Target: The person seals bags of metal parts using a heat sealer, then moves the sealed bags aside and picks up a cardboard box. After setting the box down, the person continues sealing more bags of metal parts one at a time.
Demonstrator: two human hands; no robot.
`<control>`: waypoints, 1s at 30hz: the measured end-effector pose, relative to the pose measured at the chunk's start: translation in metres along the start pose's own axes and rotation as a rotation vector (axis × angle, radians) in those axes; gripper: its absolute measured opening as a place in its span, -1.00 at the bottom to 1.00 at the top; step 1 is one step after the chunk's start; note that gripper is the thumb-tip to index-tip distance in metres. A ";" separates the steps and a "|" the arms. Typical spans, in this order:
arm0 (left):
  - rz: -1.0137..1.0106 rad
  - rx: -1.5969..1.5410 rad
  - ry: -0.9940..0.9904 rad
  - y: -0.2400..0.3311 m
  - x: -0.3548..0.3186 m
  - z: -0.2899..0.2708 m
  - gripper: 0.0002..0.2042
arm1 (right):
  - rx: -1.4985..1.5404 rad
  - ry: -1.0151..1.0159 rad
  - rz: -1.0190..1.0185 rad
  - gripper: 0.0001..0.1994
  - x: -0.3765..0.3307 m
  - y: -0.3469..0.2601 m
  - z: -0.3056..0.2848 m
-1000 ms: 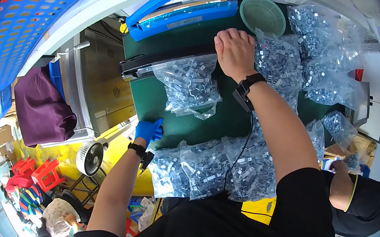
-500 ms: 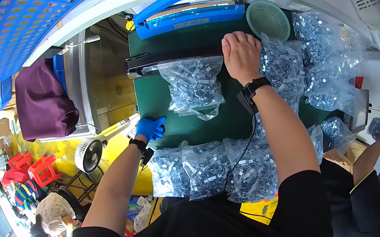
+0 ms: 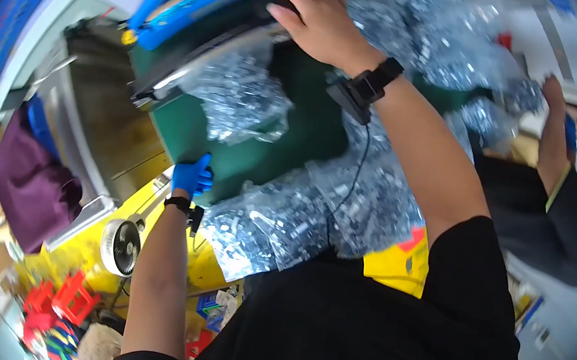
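Note:
A clear plastic bag of small shiny metal parts (image 3: 237,97) lies on the green mat (image 3: 310,128). Its upper end meets a long black bar (image 3: 208,44), which looks like the arm of a bag sealer. At the bar's right end is my right hand (image 3: 320,20), bare, its fingers spread; blur hides whether they touch the bar. My left hand (image 3: 192,176), in a blue glove, rests at the mat's left edge below the bag, fingers loosely stretched and nothing visible in them.
Filled bags (image 3: 299,210) line the mat's near edge, and more bags (image 3: 446,37) are heaped at the far right. A blue tray-like holder (image 3: 208,13) stands behind the bar. A small fan (image 3: 121,247) is at the left. Another person's arm (image 3: 555,138) shows at the right.
The view has shifted and tilted, and is now blurred. My right hand's fingers have gone from curled over the bar's end to spread apart. My left hand stays by the mat's edge.

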State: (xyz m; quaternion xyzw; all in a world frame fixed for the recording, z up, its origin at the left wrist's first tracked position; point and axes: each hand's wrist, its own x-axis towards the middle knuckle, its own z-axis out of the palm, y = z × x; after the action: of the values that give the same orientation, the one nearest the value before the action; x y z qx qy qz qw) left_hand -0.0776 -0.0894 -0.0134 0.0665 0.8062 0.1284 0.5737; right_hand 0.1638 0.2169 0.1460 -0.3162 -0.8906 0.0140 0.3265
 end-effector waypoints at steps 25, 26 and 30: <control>0.146 0.118 -0.305 -0.027 0.014 -0.018 -0.43 | 0.669 -0.464 1.940 -0.77 -0.466 -0.135 -0.349; 0.180 0.171 -0.343 -0.026 0.011 -0.018 -0.42 | 0.749 -0.478 1.968 -0.78 -0.512 -0.143 -0.335; 0.191 0.196 -0.356 -0.042 0.022 -0.039 -0.41 | 0.857 -0.406 2.126 -0.79 -0.567 -0.174 -0.304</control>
State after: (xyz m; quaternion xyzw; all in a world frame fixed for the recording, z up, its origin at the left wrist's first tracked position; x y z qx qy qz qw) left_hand -0.1199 -0.1290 -0.0334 0.2196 0.6910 0.0895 0.6828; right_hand 0.5796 -0.3019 0.1002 -0.7595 -0.1349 0.6310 0.0819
